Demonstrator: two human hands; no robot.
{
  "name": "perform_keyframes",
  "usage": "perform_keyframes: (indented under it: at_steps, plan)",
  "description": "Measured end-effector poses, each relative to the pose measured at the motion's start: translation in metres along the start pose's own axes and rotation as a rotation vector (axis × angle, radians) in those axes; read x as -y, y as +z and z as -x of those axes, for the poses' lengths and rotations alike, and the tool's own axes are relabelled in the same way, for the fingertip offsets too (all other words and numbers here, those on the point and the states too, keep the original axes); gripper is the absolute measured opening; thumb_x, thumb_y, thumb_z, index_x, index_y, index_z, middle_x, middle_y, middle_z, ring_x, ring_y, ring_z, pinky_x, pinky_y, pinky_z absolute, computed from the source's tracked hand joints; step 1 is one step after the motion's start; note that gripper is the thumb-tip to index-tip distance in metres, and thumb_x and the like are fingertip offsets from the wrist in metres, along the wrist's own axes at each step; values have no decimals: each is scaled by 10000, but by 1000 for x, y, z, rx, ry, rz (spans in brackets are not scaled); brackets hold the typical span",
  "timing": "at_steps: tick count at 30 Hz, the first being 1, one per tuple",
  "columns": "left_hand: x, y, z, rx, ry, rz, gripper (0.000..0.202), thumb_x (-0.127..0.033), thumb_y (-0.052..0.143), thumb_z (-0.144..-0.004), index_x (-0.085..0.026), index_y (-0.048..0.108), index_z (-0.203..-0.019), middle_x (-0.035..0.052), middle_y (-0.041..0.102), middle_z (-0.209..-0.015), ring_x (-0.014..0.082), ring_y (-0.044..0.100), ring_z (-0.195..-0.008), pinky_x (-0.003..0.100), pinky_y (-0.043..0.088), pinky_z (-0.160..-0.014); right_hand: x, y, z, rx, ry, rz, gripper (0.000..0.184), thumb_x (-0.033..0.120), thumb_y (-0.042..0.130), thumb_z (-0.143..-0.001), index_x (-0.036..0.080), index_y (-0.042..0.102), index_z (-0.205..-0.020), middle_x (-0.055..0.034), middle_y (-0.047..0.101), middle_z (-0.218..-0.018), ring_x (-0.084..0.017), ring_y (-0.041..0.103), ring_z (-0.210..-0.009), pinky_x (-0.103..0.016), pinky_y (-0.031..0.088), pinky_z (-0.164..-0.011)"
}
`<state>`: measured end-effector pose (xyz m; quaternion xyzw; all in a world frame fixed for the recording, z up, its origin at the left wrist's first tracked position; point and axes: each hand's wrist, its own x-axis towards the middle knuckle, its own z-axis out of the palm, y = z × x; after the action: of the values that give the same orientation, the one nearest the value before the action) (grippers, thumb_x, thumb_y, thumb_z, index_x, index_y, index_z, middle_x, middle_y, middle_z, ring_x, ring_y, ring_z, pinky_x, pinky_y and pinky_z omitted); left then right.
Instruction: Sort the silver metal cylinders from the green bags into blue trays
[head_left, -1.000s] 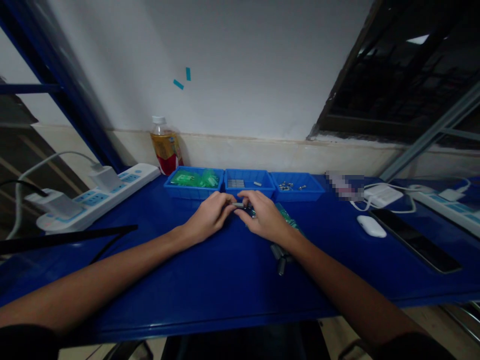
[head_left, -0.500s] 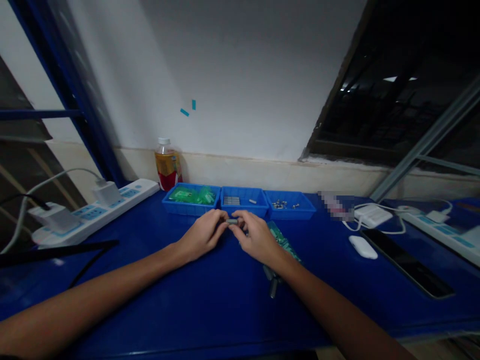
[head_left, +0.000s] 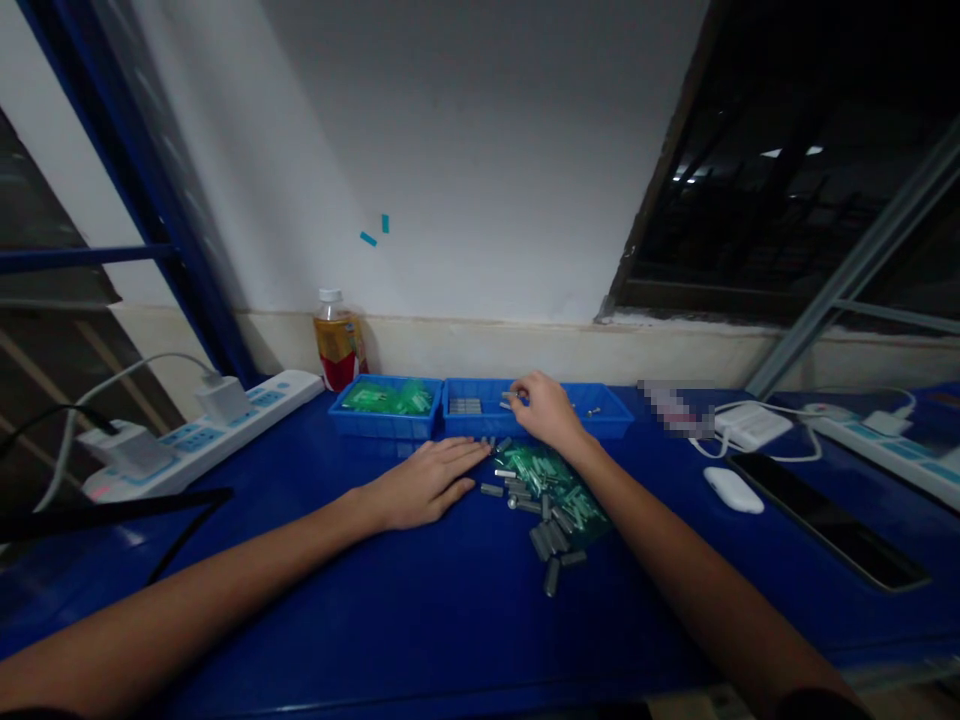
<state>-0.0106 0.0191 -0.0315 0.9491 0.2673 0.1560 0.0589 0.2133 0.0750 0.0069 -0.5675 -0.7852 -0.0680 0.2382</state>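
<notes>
My left hand (head_left: pixel 431 482) lies flat on the blue table, fingers stretched out and holding nothing. Its fingertips reach the edge of a pile of grey metal cylinders (head_left: pixel 555 535). These lie loose on and around a green plastic bag (head_left: pixel 589 510). My right hand (head_left: pixel 546 408) is over the right part of the middle blue tray (head_left: pixel 480 424). Its thumb and fingers pinch a small metal cylinder (head_left: pixel 507 400), partly hidden by the fingertips. On the left of that tray, several metal cylinders (head_left: pixel 464 406) lie in a neat row.
The left blue tray (head_left: pixel 386 424) holds green bags. Small metal parts (head_left: pixel 594 411) are in the right blue tray (head_left: pixel 611 428). A drink bottle (head_left: pixel 337 345) and a power strip (head_left: pixel 180 430) stand left; a white case (head_left: pixel 733 490) and a phone (head_left: pixel 829 525) lie right.
Both hands were together over the table, fingering a metal cylinder. They have parted: my right hand has moved forward to the middle tray, and my left has flattened onto the table. The pile is uncovered.
</notes>
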Motion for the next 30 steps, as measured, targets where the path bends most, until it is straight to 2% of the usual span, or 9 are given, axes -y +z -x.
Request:
perform_keyframes:
  at_steps: [3,8,11,14,19,22,24,26,30]
  plan:
    - [1,1,0,-73,-45,-4,363,-308,403,-946,-198,462,-1287,123,513,-1264,245,483,-1165,433,399,-985,2,8,-27,237,-19,72,189,185,547,-818,148,697,-926,-89,700,-893,-190,638,-865,-239,441,-743]
    - [2,3,1,-167,-123,43,237,-176,424,-904,-174,508,-1125,88,524,-1059,198,525,-988,337,452,-892,13,18,-59,377,-41,146,161,106,614,-731,130,727,-843,-129,719,-857,-225,670,-839,-235,460,-687]
    - [4,5,2,-165,-181,19,199,-141,411,-889,-176,506,-1060,74,544,-997,205,523,-931,349,447,-842,18,19,-63,410,-90,196,167,94,630,-734,127,727,-865,-155,713,-911,-242,669,-882,-248,472,-727]
    - [5,6,3,-166,-213,-4,103,-200,445,-890,-185,505,-974,59,551,-946,208,520,-876,351,436,-792,22,18,-61,408,-132,228,177,97,608,-771,123,719,-906,-176,700,-967,-258,659,-935,-274,472,-777]
    - [8,5,3,-192,-224,17,51,-173,417,-882,-188,465,-873,39,554,-857,190,512,-789,323,418,-719,25,13,-60,334,-96,242,214,224,617,-818,77,692,-954,-231,668,-1007,-319,640,-953,-348,473,-773]
    - [9,4,3,-244,-226,74,77,-139,394,-867,-188,452,-860,30,542,-811,173,513,-746,295,417,-679,27,4,-44,237,-64,204,277,313,494,-907,106,665,-976,-189,676,-968,-279,636,-928,-341,458,-772]
    - [8,3,3,-295,-220,121,68,-165,388,-881,-186,451,-867,28,537,-796,164,516,-728,285,422,-664,30,-3,-19,127,-124,89,269,312,433,-938,147,645,-953,-121,678,-902,-222,629,-868,-315,445,-772]
    - [6,1,3,-335,-195,162,77,-198,377,-899,-183,453,-895,27,535,-789,159,516,-718,283,430,-662,35,-8,13,18,-257,-78,167,272,489,-910,168,617,-940,-70,653,-855,-194,601,-829,-304,440,-769]
    - [2,1,5,-329,-88,209,79,-212,385,-904,-179,445,-943,43,542,-846,155,522,-760,286,449,-699,48,-11,70,-17,-426,-163,198,231,566,-862,157,566,-1046,-97,609,-947,-228,544,-916,-358,445,-810]
